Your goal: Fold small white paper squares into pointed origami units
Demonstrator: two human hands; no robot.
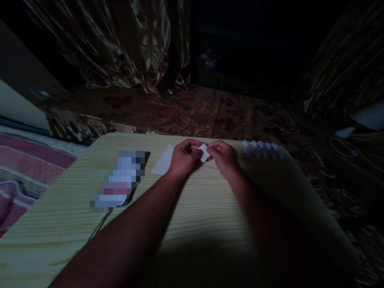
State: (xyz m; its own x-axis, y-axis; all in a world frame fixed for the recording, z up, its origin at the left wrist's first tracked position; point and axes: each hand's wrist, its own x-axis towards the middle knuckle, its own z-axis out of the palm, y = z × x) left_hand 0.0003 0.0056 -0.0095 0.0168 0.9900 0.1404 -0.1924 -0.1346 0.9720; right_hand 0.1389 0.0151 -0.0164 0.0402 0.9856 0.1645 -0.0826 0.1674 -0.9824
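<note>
Between my two hands is a small folded piece of white paper (204, 153), diamond-shaped with crease lines running to its middle. My left hand (186, 157) pinches its left side between thumb and fingers. On the opposite side, the thumb and fingers of my right hand (221, 156) are closed on it. A flat white sheet of paper (163, 161) lies on the table just left of my left hand, partly covered by it. To the right, several small folded white paper pieces (262, 149) stand grouped in rows near the table's far edge.
The pale wooden table (207, 200) has rounded corners. On its left lies a blurred-out, phone-like object (120, 176) with a cable (97, 228) running toward me. A striped bedspread (24, 176) is at the left. Patterned curtains (144, 40) hang behind, and a white lamp (370, 116) is at the right.
</note>
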